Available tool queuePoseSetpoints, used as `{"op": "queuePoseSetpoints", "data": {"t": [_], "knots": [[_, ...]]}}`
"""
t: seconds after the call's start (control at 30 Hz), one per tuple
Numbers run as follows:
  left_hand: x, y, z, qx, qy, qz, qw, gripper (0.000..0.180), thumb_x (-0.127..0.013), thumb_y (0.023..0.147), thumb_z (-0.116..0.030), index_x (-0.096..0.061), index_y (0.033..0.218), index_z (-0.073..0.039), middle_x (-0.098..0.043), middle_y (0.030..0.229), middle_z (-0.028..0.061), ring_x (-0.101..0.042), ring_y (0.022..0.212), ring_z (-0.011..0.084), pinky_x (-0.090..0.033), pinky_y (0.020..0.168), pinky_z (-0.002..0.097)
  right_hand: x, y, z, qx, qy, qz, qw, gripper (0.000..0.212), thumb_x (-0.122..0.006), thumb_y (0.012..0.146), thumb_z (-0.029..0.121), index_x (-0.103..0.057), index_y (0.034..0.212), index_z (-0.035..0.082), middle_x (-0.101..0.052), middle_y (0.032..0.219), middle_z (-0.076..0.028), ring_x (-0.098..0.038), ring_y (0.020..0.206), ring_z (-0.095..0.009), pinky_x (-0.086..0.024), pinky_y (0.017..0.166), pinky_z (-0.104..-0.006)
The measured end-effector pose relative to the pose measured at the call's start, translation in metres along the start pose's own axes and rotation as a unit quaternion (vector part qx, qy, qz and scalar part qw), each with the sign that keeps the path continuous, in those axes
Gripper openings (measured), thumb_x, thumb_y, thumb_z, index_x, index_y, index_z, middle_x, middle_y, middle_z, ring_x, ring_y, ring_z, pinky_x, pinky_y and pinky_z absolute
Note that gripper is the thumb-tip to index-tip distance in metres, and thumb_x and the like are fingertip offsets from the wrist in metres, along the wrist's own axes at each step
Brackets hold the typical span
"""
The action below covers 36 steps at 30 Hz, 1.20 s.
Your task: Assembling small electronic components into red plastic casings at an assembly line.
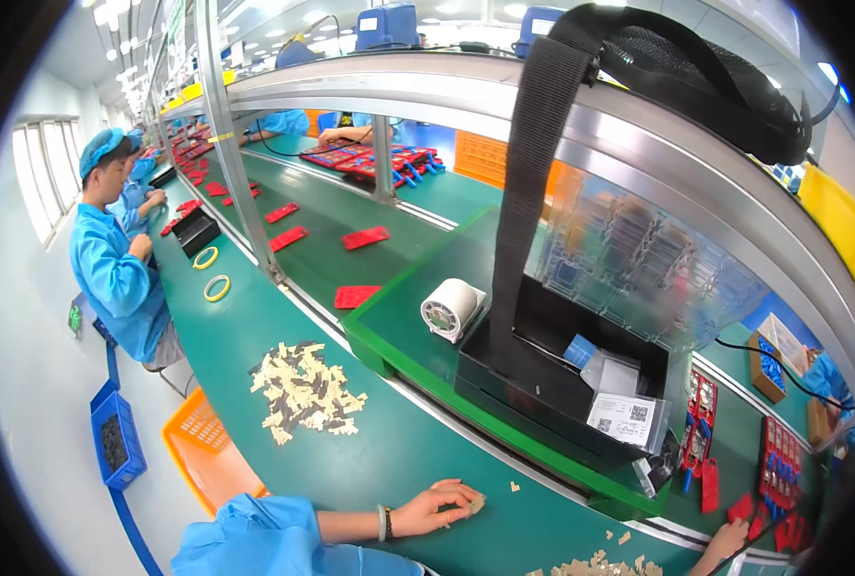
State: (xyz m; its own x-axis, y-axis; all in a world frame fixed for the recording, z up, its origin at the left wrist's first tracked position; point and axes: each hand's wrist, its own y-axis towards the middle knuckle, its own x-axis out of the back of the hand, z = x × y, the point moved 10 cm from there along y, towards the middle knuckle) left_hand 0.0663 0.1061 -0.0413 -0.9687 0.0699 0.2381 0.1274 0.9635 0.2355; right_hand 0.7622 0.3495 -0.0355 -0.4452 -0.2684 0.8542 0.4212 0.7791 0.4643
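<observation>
My left hand (437, 507), with a bracelet at the wrist, rests low over the green bench (418, 446). Its fingers are closed on a small beige plastic piece (476, 503). One loose beige piece (515, 487) lies just beyond the fingertips. At the lower right, my right hand (727, 540) reaches onto the conveyor, its fingers bent at the edge of a red flat piece (758, 520); their tips are partly hidden. Between the hands, a heap of beige pieces (600, 566) is cut off by the lower edge. A larger pile of beige and dark pieces (307, 392) lies farther left.
A black bin (562, 408) and a white fan (451, 309) stand on a green-edged raised shelf. Red trays (779, 466) lie on the conveyor at right. An orange basket (206, 451) stands below the bench. A co-worker in blue (115, 259) sits at far left.
</observation>
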Motion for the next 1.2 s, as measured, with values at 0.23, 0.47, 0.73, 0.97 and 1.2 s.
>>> {"op": "queuePoseSetpoints", "data": {"t": [0.23,0.47,0.73,0.97,1.2], "knots": [[0.016,-0.005,0.036,0.142,-0.263,-0.032,0.954,0.008,-0.061,0.093,-0.008,-0.061,0.099,-0.003,-0.063,0.106,0.0058,-0.057,0.1,0.0109,-0.046,0.09,0.0254,0.099,-0.087,0.016,0.043,0.208,-0.047,0.976,0.027,-0.068,0.073,0.011,-0.057,0.095,0.001,-0.057,0.109,-0.018,-0.056,0.102,-0.037,-0.047,0.083,-0.0453],[0.06,-0.005,0.034,0.103,-0.394,-0.087,0.909,0.009,-0.062,0.091,-0.005,-0.061,0.1,-0.001,-0.066,0.097,0.0049,-0.062,0.09,0.0103,-0.05,0.083,0.0233,0.317,-0.335,0.163,0.323,0.418,-0.126,0.84,0.032,-0.073,0.072,0.018,-0.061,0.099,0.007,-0.061,0.099,-0.011,-0.059,0.092,-0.032,-0.044,0.087,-0.0431],[0.074,-0.015,0.009,0.094,-0.413,-0.098,0.9,0.02,-0.056,0.096,-0.011,-0.063,0.11,0.002,-0.066,0.107,0.0128,-0.063,0.095,0.0159,-0.049,0.089,0.0313,0.401,-0.474,0.313,0.603,0.461,0.059,0.648,0.03,-0.074,0.069,0.017,-0.062,0.095,0.009,-0.061,0.094,-0.006,-0.06,0.088,-0.024,-0.043,0.088,-0.0388],[0.067,-0.021,0.005,0.101,-0.35,-0.082,0.928,0.017,-0.058,0.094,-0.005,-0.065,0.108,0.002,-0.067,0.099,0.0093,-0.062,0.087,0.0126,-0.052,0.079,0.0272,0.407,-0.419,0.364,0.282,0.739,0.266,0.551,0.023,-0.07,0.079,0.004,-0.064,0.1,0.001,-0.061,0.093,-0.011,-0.062,0.084,-0.02,-0.05,0.073,-0.0298],[0.086,-0.008,0.001,0.139,-0.403,-0.136,0.894,0.017,-0.057,0.095,-0.01,-0.06,0.105,0.004,-0.067,0.091,0.0125,-0.065,0.079,0.0187,-0.055,0.075,0.0315,0.422,-0.401,0.398,0.335,0.732,0.254,0.536,0.01,-0.066,0.083,0.001,-0.067,0.093,0.001,-0.062,0.091,-0.009,-0.062,0.075,-0.017,-0.05,0.066,-0.0264]]}}
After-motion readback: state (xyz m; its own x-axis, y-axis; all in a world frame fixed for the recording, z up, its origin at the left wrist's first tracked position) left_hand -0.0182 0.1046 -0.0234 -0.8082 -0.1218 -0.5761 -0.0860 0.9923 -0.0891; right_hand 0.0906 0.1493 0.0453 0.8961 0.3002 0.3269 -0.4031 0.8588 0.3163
